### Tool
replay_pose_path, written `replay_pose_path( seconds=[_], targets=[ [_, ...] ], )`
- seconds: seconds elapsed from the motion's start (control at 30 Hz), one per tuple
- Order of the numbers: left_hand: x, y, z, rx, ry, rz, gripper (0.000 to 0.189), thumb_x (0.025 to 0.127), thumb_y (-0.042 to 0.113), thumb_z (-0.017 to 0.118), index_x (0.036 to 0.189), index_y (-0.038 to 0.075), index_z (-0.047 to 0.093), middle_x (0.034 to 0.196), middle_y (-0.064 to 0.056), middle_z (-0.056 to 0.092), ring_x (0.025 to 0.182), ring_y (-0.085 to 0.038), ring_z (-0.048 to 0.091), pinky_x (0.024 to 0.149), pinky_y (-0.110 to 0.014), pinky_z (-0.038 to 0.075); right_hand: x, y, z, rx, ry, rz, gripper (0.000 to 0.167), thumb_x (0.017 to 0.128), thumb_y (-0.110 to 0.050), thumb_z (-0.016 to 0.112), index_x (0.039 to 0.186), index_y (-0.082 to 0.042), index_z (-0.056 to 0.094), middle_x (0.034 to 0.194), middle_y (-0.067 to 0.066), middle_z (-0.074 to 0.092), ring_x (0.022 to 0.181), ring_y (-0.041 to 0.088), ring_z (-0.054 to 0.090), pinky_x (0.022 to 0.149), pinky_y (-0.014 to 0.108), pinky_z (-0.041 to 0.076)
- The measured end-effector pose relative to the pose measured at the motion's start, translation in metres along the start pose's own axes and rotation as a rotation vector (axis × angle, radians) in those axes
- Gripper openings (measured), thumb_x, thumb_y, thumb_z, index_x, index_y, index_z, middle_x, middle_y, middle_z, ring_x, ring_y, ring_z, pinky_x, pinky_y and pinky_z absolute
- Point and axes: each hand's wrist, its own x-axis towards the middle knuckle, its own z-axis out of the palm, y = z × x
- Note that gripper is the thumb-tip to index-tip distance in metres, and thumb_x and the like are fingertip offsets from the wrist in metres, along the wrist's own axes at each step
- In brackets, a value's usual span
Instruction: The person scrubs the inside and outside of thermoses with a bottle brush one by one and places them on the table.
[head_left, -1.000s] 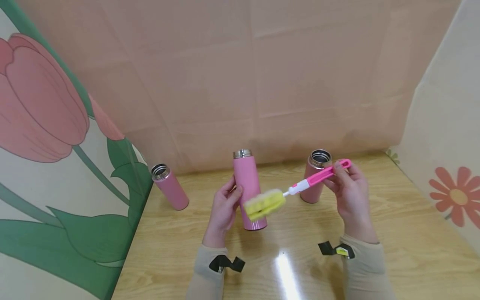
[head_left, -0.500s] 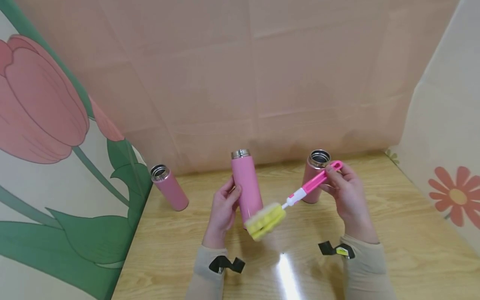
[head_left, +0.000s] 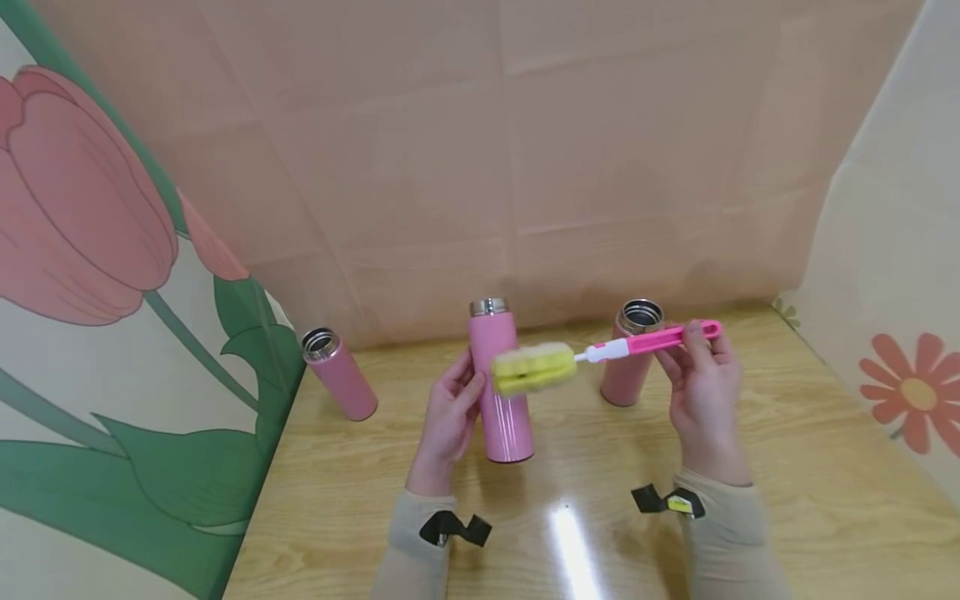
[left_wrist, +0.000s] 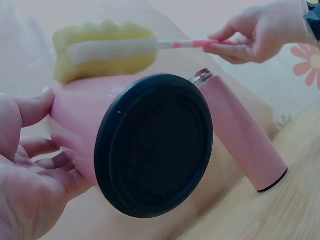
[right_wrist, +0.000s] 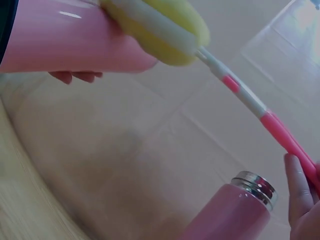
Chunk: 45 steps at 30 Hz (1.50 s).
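Observation:
My left hand (head_left: 450, 412) grips a pink thermos bottle (head_left: 507, 433) round its side, mouth up and lidless, with a bare metal neck. In the left wrist view its black base (left_wrist: 155, 145) faces the camera. Between thumb and fingers, my right hand (head_left: 705, 392) pinches the pink handle of a bottle brush (head_left: 534, 368). The brush's yellow and white sponge head overlaps the bottle's side, level with the left thumb. In the right wrist view the sponge (right_wrist: 170, 30) lies along the bottle wall (right_wrist: 75, 40).
A second pink bottle (head_left: 626, 375), lidless, stands on the wooden table (head_left: 337, 517) behind the brush handle. Another lidless pink bottle (head_left: 345, 383) stands at the left. A peach cloth backdrop (head_left: 420, 167) rises behind; flower-printed panels (head_left: 911, 292) flank the table.
The sponge head dipped toward the bottle's base, then rose to its middle, the brush now nearly level. My right hand shifted slightly right; the held bottle's tilt changed a little.

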Motion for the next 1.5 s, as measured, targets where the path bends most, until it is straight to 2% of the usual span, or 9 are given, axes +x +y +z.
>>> replay_pose_path(
  seconds=[0.13, 0.27, 0.47, 0.63, 0.83, 1.0, 1.13, 1.33, 1.5],
  targets=[
    [-0.002, -0.002, 0.002, 0.032, -0.074, -0.018, 0.061, 0.11, 0.004, 0.052, 0.166, -0.004, 0.027, 0.17, -0.019, 0.035, 0.147, -0.026, 0.049, 0.12, -0.04, 0.043, -0.002, 0.003, 0.005, 0.097, 0.088, -0.042, 0.016, 0.102, -0.01, 0.071, 0.107, 0.003, 0.063, 0.101, 0.019, 0.072, 0.078, 0.026, 0.076, 0.078, 0.036, 0.065],
    [-0.004, -0.003, 0.004, 0.038, -0.119, -0.013, 0.066, 0.108, 0.004, 0.055, 0.166, -0.003, 0.026, 0.168, -0.022, 0.037, 0.148, -0.029, 0.047, 0.121, -0.04, 0.042, -0.004, 0.008, 0.011, 0.124, 0.111, -0.096, 0.017, 0.101, -0.009, 0.072, 0.106, 0.005, 0.063, 0.098, 0.019, 0.072, 0.073, 0.026, 0.076, 0.074, 0.035, 0.065],
    [-0.001, -0.006, 0.009, 0.085, -0.07, -0.006, 0.076, 0.097, -0.006, 0.069, 0.164, -0.001, 0.035, 0.154, -0.024, 0.053, 0.136, -0.027, 0.058, 0.116, -0.04, 0.048, -0.006, 0.012, 0.015, 0.125, 0.123, -0.139, 0.022, 0.1, -0.011, 0.074, 0.107, 0.005, 0.061, 0.097, 0.018, 0.071, 0.071, 0.025, 0.075, 0.073, 0.035, 0.065],
    [0.0, -0.008, 0.009, 0.129, -0.018, -0.039, 0.076, 0.097, -0.007, 0.072, 0.164, 0.004, 0.039, 0.153, -0.02, 0.056, 0.135, -0.032, 0.06, 0.113, -0.042, 0.052, -0.008, 0.012, 0.017, 0.142, 0.131, -0.182, 0.022, 0.101, -0.011, 0.072, 0.108, 0.006, 0.06, 0.096, 0.017, 0.07, 0.07, 0.025, 0.074, 0.072, 0.034, 0.065],
    [0.0, -0.008, 0.006, 0.207, -0.032, -0.071, 0.074, 0.099, -0.001, 0.074, 0.164, 0.007, 0.041, 0.15, -0.02, 0.057, 0.127, -0.029, 0.06, 0.106, -0.038, 0.056, -0.008, 0.011, 0.018, 0.145, 0.134, -0.229, 0.023, 0.102, -0.012, 0.072, 0.109, 0.006, 0.061, 0.098, 0.018, 0.069, 0.072, 0.026, 0.075, 0.073, 0.034, 0.065],
    [0.0, -0.007, 0.007, 0.256, -0.051, -0.072, 0.07, 0.098, 0.002, 0.075, 0.162, 0.006, 0.046, 0.152, -0.016, 0.056, 0.124, -0.026, 0.058, 0.101, -0.034, 0.057, -0.008, 0.011, 0.017, 0.157, 0.143, -0.251, 0.024, 0.101, -0.012, 0.073, 0.109, 0.006, 0.061, 0.099, 0.019, 0.069, 0.073, 0.026, 0.076, 0.073, 0.034, 0.065],
    [-0.001, -0.006, 0.008, 0.248, -0.051, -0.058, 0.066, 0.1, 0.003, 0.074, 0.16, 0.004, 0.048, 0.154, -0.016, 0.054, 0.127, -0.027, 0.058, 0.103, -0.034, 0.057, -0.007, 0.01, 0.016, 0.174, 0.143, -0.25, 0.028, 0.099, -0.013, 0.075, 0.111, 0.007, 0.06, 0.099, 0.019, 0.069, 0.074, 0.027, 0.076, 0.074, 0.036, 0.065],
    [-0.001, -0.007, 0.008, 0.186, -0.029, -0.042, 0.066, 0.102, -0.003, 0.068, 0.161, -0.002, 0.04, 0.157, -0.023, 0.05, 0.134, -0.029, 0.058, 0.108, -0.035, 0.054, -0.006, 0.006, 0.011, 0.14, 0.125, -0.19, 0.035, 0.096, -0.015, 0.079, 0.116, 0.006, 0.06, 0.104, 0.018, 0.068, 0.078, 0.027, 0.076, 0.079, 0.037, 0.064],
    [-0.001, -0.004, 0.008, 0.166, -0.05, -0.028, 0.066, 0.104, -0.003, 0.064, 0.163, -0.005, 0.034, 0.163, -0.025, 0.044, 0.141, -0.034, 0.053, 0.11, -0.037, 0.053, -0.004, 0.004, 0.01, 0.131, 0.121, -0.151, 0.028, 0.098, -0.013, 0.076, 0.112, 0.005, 0.06, 0.101, 0.018, 0.069, 0.074, 0.027, 0.076, 0.077, 0.037, 0.064]
  ],
)
